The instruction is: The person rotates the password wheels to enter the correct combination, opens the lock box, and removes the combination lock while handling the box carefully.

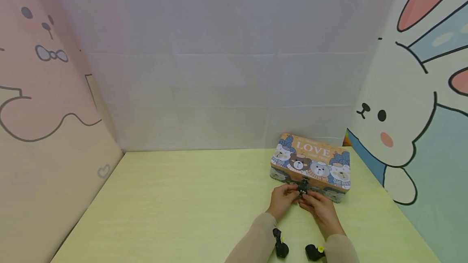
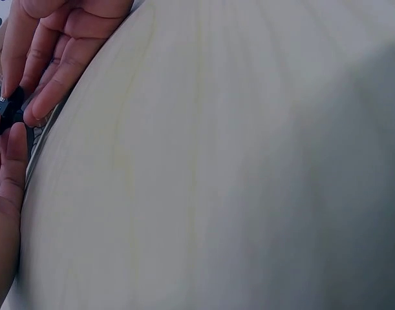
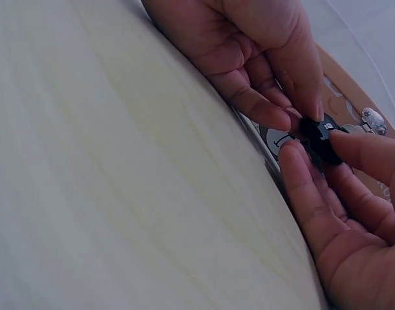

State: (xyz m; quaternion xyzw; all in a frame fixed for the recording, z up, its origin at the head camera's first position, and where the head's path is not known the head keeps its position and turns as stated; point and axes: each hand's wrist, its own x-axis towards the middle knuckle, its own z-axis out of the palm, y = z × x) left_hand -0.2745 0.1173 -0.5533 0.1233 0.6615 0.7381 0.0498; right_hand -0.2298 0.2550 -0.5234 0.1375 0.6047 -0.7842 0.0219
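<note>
A small black padlock with white marks (image 1: 302, 190) is between both hands, at the front of a tin box (image 1: 317, 152) printed with bears and "LOVE". My left hand (image 1: 282, 200) pinches the padlock from the left with thumb and fingers. From the other side, my right hand (image 1: 322, 211) pinches it as well. The right wrist view shows the black padlock body (image 3: 325, 139) between the fingertips, with the box's metal latch (image 3: 373, 121) just beyond. Fingers cover part of the padlock, so whether its shackle passes through the latch I cannot tell.
The box stands at the back right of the pale yellow-green table (image 1: 175, 206), near a white back wall (image 1: 226, 64). A rabbit-printed side wall (image 1: 398, 133) rises to the right. Black wrist cameras (image 1: 280, 246) sit beside the sleeves.
</note>
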